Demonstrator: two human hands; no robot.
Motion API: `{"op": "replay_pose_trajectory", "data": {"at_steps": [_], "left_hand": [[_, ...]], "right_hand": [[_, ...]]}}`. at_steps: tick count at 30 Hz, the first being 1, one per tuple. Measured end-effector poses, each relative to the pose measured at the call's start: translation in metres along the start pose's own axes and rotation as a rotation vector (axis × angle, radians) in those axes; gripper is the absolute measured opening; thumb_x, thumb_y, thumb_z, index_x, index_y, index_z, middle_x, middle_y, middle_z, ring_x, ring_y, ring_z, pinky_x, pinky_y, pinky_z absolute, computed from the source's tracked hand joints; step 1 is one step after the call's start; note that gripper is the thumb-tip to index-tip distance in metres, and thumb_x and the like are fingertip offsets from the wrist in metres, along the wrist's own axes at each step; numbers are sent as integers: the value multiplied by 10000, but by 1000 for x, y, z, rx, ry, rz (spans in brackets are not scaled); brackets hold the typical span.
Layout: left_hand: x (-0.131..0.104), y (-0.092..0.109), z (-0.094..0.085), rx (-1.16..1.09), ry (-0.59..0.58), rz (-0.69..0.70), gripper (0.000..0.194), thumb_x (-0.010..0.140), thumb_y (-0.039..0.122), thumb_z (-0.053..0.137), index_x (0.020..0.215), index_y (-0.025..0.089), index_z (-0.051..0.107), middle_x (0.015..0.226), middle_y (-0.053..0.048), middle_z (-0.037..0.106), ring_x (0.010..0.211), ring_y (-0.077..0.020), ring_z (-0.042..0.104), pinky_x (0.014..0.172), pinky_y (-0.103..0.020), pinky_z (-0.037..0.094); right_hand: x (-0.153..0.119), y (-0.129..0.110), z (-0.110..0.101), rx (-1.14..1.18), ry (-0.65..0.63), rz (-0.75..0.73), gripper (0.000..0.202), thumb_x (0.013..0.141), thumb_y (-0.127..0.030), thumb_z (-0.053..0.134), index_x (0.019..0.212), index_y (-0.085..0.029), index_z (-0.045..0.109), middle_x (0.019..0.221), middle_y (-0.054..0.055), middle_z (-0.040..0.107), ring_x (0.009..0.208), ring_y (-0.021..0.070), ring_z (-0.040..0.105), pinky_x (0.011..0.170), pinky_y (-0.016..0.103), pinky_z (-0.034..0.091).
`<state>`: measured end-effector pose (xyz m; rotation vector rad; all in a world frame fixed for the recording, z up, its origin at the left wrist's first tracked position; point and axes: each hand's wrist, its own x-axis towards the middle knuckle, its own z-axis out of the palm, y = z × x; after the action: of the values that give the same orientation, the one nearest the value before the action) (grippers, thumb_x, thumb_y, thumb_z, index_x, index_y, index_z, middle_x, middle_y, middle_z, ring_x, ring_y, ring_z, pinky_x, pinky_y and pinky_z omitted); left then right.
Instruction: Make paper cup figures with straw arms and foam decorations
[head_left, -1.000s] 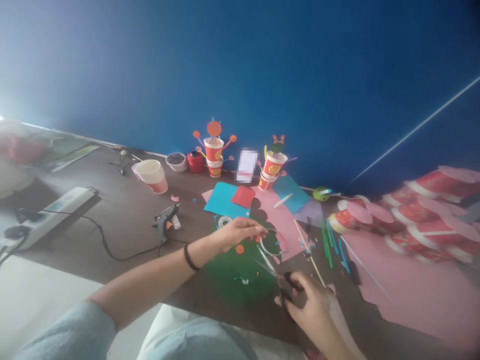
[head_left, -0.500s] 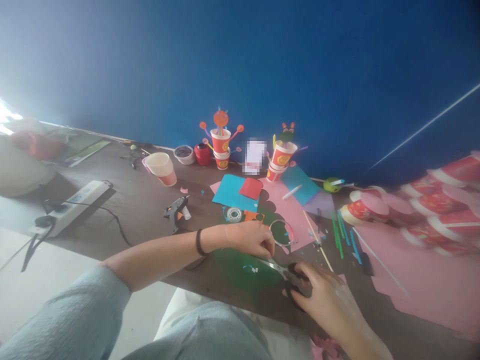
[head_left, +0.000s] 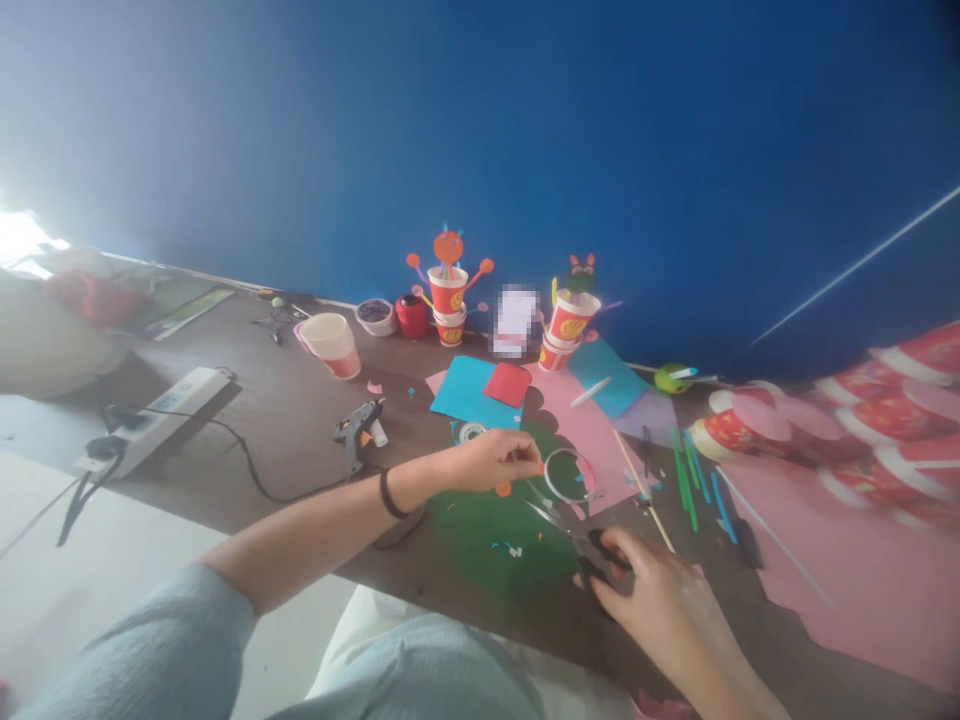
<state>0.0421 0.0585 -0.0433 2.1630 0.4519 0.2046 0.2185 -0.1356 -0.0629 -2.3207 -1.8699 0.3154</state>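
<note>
My right hand (head_left: 660,590) has its fingers through the dark handles of a pair of scissors (head_left: 559,522), whose blades are parted and point left over the green sheet (head_left: 480,545). Above and left of the blades, my left hand (head_left: 499,460) is closed in a pinch. A small orange piece of paper (head_left: 541,468) shows at its fingertips, its shape mostly hidden. Just right of these fingers lies a clear ring-shaped roll (head_left: 568,475). An orange paper disc (head_left: 503,489) lies below the left hand, and tiny scraps (head_left: 514,551) dot the green sheet.
A glue gun (head_left: 358,435) lies left of my forearm, with a power strip (head_left: 161,420) farther left. Decorated cup figures (head_left: 448,295) stand by the blue wall. Blue paper (head_left: 469,390), pink paper (head_left: 862,600) and several stacked red cups (head_left: 885,410) spread rightward.
My left hand has moved up and away from the scissor tips with the small orange piece. The scissors, in my right hand, are lower right and their blades have parted. The view has shifted slightly.
</note>
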Motion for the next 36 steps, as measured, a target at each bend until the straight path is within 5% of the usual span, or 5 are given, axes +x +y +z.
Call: {"op": "replay_pose_trajectory", "data": {"at_steps": [7, 15, 26, 32, 36], "left_hand": [[-12, -13, 2, -10, -48, 85, 145, 844, 197, 535, 911, 147, 653, 902, -36, 653, 867, -125, 579, 796, -209, 433], [-27, -2, 12, 333, -186, 248, 145, 839, 224, 571, 905, 207, 699, 876, -50, 673, 856, -163, 584, 801, -242, 440], [-50, -4, 19, 333, -79, 341, 194, 879, 194, 468, 813, 187, 651, 814, -62, 669, 806, -161, 576, 820, -284, 424], [-50, -18, 30, -22, 273, -57, 191, 855, 253, 509, 808, 137, 653, 865, -65, 682, 807, -139, 615, 738, -224, 475], [-8, -38, 32, 134, 143, -229, 200, 819, 247, 515, 874, 146, 679, 836, -32, 709, 744, -128, 634, 677, -195, 469]], "right_hand": [[-1, -1, 4, -37, -3, -79, 163, 703, -301, 644, 855, -268, 598, 733, -23, 679, 725, 213, 652, 605, 288, 424], [2, -11, 7, -9, -68, -180, 194, 675, -233, 635, 866, -236, 609, 766, 16, 664, 751, 233, 634, 676, 334, 438], [1, -22, 10, -1, -115, -213, 159, 662, -217, 634, 815, -240, 596, 698, -6, 650, 686, 210, 619, 624, 291, 399], [-10, 0, 30, 9, -101, -64, 102, 702, -249, 601, 803, -263, 598, 683, -19, 676, 653, 198, 645, 561, 261, 408], [-20, 23, 49, 44, 83, 99, 97, 735, -327, 565, 820, -281, 575, 737, -20, 705, 648, 197, 672, 534, 255, 433]]}}
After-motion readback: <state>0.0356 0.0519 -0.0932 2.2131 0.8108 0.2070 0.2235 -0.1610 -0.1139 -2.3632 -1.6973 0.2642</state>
